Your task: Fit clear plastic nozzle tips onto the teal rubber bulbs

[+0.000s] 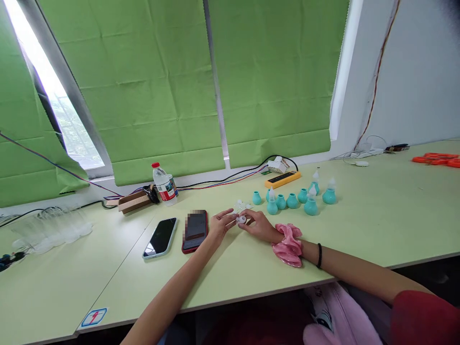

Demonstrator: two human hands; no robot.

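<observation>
My right hand (261, 227), a pink scrunchie at its wrist, pinches a small white ring-shaped plastic part (242, 219) between thumb and fingers. From the other side, the fingertips of my left hand (220, 225) close on the same part or a small piece against it; fine detail is too small to tell. Just behind the fingers lies a loose pile of small translucent plastic pieces (241, 206). Right of the pile stand several teal squeeze bulbs (292, 201). Some have open necks, and others, like one bulb (311, 207) near the front, carry clear pointed nozzles.
Two phones lie left of my hands, one dark-screened (160, 238) and one red-cased (196, 232). Farther back are a water bottle (164, 184), a cardboard tray (134, 201), cables and a yellow-black device (283, 179). Clear plastic items (53, 232) sit far left, orange-handled scissors (434, 158) far right.
</observation>
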